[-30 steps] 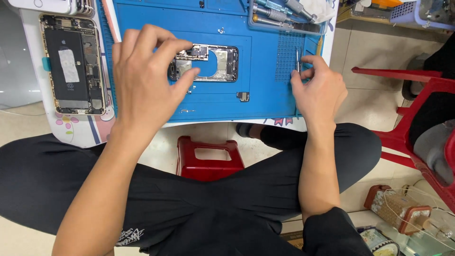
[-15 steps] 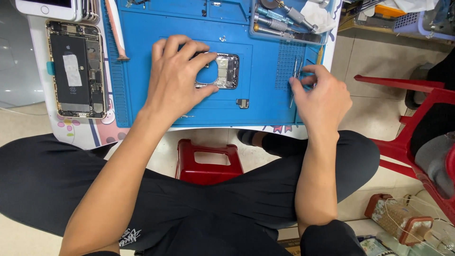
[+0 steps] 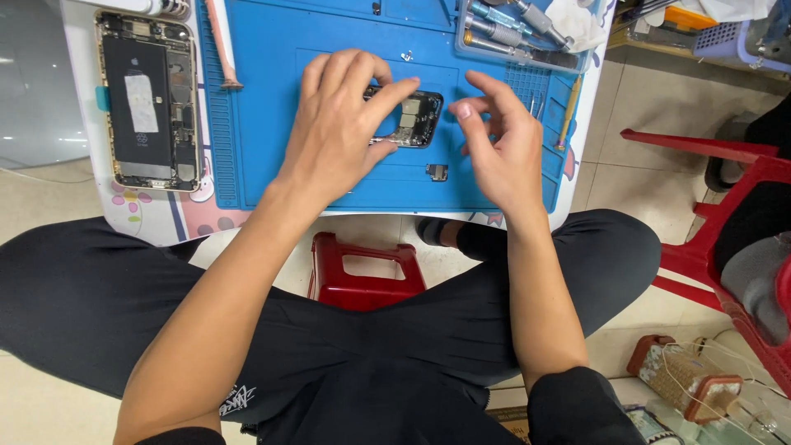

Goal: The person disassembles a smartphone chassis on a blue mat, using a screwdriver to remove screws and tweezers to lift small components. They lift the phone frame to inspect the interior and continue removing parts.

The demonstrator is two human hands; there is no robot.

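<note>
My left hand (image 3: 342, 124) lies over a small stripped phone frame (image 3: 416, 115) on the blue work mat (image 3: 272, 132), fingers on top and thumb at its near edge, gripping it. My right hand (image 3: 498, 140) hovers just right of the frame, fingers spread, holding nothing, its fingertips close to the frame's right end. Thin tweezers (image 3: 535, 103) lie on the mat behind that hand. A tiny dark part (image 3: 437, 171) sits on the mat just in front of the frame.
An opened gold phone (image 3: 148, 99) with its battery showing lies at the table's left. A clear tray of screwdrivers (image 3: 511, 33) stands at the back right, with an orange pry tool (image 3: 222, 45) at the back left. Below are a red stool (image 3: 367, 272) and a red chair (image 3: 725, 214).
My right hand has let go of the tweezers at the mat's right side and moved left toward the phone frame. My left hand stays on the frame.
</note>
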